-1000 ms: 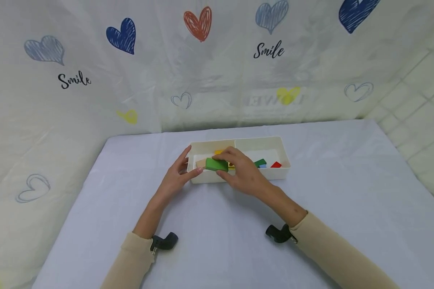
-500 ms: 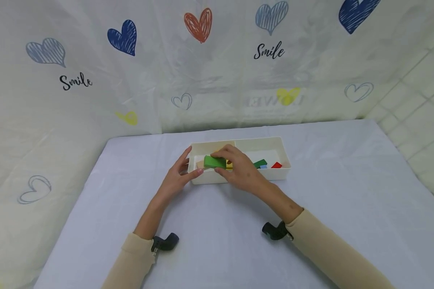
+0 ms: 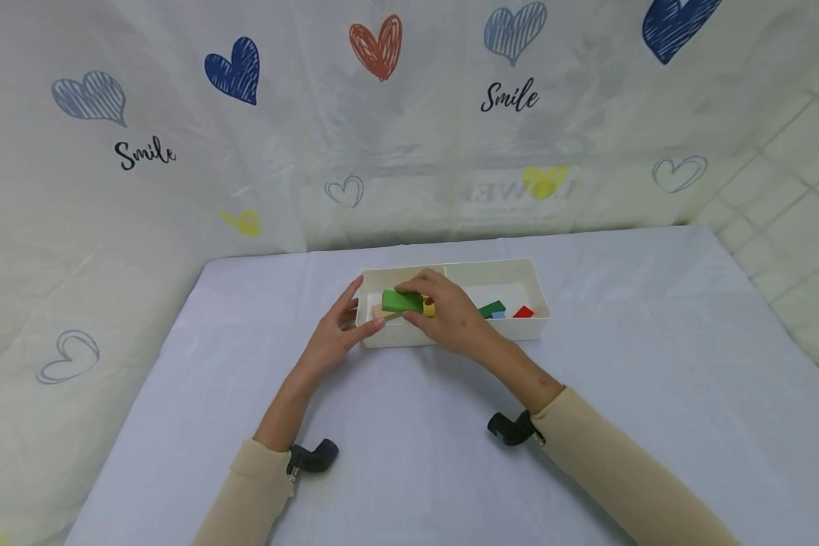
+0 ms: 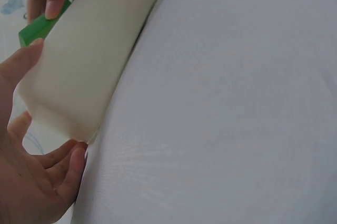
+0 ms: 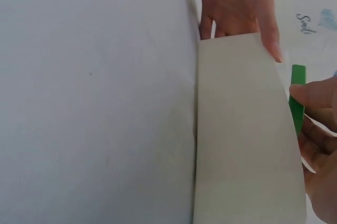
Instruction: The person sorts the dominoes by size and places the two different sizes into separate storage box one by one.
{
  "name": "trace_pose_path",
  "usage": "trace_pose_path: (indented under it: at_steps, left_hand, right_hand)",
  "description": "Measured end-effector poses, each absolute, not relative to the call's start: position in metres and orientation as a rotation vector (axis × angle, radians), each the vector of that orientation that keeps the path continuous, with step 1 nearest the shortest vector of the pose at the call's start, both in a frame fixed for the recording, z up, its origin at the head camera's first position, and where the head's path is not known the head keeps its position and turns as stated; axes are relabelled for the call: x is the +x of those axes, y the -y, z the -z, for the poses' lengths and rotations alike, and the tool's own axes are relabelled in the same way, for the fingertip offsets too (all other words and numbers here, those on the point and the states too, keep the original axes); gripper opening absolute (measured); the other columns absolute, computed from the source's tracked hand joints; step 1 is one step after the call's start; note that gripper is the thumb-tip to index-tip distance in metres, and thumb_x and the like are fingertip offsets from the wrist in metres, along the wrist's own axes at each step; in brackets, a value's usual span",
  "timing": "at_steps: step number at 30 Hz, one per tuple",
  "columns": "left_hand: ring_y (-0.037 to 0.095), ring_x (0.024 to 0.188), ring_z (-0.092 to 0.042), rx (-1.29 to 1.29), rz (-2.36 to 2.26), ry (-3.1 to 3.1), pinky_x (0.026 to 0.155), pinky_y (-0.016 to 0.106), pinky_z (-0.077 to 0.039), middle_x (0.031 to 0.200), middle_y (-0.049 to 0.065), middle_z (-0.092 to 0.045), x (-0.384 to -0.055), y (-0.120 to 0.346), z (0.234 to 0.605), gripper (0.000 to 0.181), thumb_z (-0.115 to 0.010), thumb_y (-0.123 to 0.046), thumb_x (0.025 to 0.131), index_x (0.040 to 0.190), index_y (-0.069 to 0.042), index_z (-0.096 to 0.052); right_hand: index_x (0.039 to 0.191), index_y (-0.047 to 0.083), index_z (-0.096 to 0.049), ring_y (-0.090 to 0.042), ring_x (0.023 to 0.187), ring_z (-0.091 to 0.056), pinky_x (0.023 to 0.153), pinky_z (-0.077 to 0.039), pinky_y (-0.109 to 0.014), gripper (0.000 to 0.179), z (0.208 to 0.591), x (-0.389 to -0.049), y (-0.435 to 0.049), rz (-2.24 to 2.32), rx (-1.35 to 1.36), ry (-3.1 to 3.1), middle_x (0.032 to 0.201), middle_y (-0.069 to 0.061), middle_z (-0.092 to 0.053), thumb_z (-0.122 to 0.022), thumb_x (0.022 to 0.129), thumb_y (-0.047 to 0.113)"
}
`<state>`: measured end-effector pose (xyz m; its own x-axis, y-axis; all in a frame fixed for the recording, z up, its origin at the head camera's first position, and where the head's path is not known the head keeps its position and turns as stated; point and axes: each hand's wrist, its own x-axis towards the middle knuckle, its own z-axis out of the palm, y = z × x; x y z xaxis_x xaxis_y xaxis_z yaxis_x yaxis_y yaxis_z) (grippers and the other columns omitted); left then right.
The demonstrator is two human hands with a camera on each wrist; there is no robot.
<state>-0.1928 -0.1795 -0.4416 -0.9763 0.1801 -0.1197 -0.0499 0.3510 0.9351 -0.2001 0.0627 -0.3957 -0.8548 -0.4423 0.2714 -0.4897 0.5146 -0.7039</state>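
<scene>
In the head view, a white two-compartment box (image 3: 464, 331) stands near the back of the table. My left hand (image 3: 333, 334) holds its left end, thumb over the front rim and the other fingers along the end wall. Over the left compartment, my right hand (image 3: 456, 315) pinches a bright green block (image 3: 401, 302) between thumb and fingers. Below it a beige block (image 3: 380, 312) and a yellow block (image 3: 428, 306) show in part. Seen from the right wrist, the green block (image 5: 298, 97) is just beyond the rim, its lower part hidden by the box wall.
The right compartment holds a dark green block (image 3: 491, 309), a light blue piece (image 3: 497, 315) and a red piece (image 3: 522, 312). A white cloth (image 3: 409, 440) covers the table. Behind it hangs a curtain (image 3: 409, 152) printed with hearts.
My right hand has moved slightly left and back with the green block, uncovering more of the beige block. My left hand stays on the box.
</scene>
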Motion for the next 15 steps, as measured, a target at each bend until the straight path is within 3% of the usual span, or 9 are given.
trace_pose_path:
  at_steps: [7, 15]
  left_hand:
    - [0.025, 0.145, -0.047, 0.115, -1.678, -2.406, 0.116, 0.057, -0.042, 0.156, 0.001, -0.048, -0.1924, 0.1789, 0.4409, 0.086, -0.078, -0.05, 0.09, 0.156, -0.063, -0.024]
    - [0.024, 0.144, -0.049, 0.114, -1.673, -2.41, 0.114, 0.055, -0.043, 0.154, 0.001, -0.05, -0.1942, 0.1781, 0.4426, 0.086, -0.078, -0.05, 0.09, 0.155, -0.063, -0.023]
  right_hand:
    - [0.136, 0.009, -0.064, -0.022, 0.112, -0.064, 0.099, -0.057, -0.041, 0.049, 0.3982, -0.2043, -0.0589, -1.304, 0.831, 2.679, 0.123, -0.006, -0.066, -0.081, 0.09, 0.007]
    - [0.131, 0.011, -0.071, -0.021, 0.111, -0.064, 0.1, -0.057, -0.04, 0.043, 0.3971, -0.2087, -0.0547, -1.319, 0.802, 2.746, 0.121, -0.004, -0.066, -0.082, 0.09, 0.01]
